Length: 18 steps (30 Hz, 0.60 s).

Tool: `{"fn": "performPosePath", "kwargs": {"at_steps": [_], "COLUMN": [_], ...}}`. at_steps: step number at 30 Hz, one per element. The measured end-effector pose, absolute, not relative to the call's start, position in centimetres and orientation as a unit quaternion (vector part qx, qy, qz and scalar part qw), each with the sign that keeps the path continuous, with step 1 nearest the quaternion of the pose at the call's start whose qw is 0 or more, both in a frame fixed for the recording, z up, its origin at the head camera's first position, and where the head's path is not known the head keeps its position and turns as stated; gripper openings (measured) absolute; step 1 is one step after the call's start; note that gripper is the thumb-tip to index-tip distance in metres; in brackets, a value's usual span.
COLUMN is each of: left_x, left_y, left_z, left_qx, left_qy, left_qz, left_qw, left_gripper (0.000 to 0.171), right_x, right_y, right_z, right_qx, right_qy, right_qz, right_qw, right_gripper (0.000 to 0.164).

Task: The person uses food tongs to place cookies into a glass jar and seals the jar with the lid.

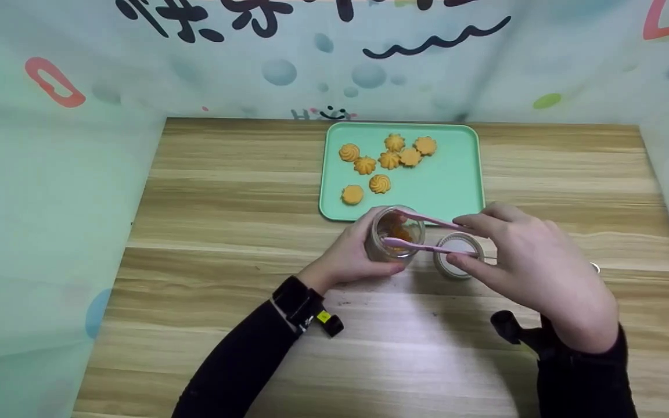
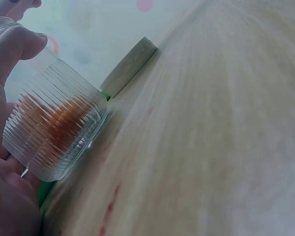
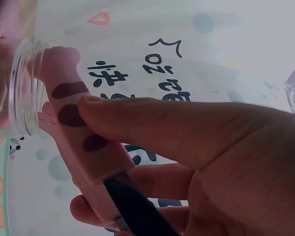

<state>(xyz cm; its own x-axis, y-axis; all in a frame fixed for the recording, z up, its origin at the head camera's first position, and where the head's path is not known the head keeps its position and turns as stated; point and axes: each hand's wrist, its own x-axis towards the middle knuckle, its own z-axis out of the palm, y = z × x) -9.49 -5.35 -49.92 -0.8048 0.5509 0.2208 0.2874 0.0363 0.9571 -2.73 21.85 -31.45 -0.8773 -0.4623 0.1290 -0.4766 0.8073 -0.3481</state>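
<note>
My left hand (image 1: 349, 255) grips a clear ribbed glass jar (image 2: 54, 78), its mouth turned up toward the head view. Orange-brown cookies (image 2: 66, 120) show through the glass near the bottom. With thumb and fingers my right hand (image 1: 535, 261) holds pink tongs (image 1: 424, 248) whose ends look like paws, dark pads marked along one arm (image 3: 71, 115). Both tong tips are at the jar's mouth, spread apart, with no cookie visible between them. A round lid (image 1: 458, 267) lies on the table just right of the jar, partly under the tongs.
Behind the jar is a mint-green tray (image 1: 450, 186) carrying several swirled, flower-shaped cookies (image 1: 380, 184), mostly on its left half. The wooden table (image 1: 224, 203) ends at a printed backdrop (image 1: 224, 81). A small shiny object (image 1: 595, 267) peeks out beside my right hand.
</note>
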Motion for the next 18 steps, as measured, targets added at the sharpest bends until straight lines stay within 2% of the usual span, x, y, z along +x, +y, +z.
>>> {"fn": "performPosePath", "kwargs": {"at_steps": [18], "left_x": [-9.50], "left_y": [-5.43], "left_z": [-50.02], "left_qx": [0.298], "left_qy": [0.709], "left_qz": [0.631], "left_qw": [0.107], "left_gripper": [0.093], "right_x": [-3.38], "right_y": [22.21], "right_z": [-31.66], "right_qx": [0.240], "right_qy": [-0.947], "right_qz": [0.206], "right_qw": [0.051], "right_gripper": [0.041]}}
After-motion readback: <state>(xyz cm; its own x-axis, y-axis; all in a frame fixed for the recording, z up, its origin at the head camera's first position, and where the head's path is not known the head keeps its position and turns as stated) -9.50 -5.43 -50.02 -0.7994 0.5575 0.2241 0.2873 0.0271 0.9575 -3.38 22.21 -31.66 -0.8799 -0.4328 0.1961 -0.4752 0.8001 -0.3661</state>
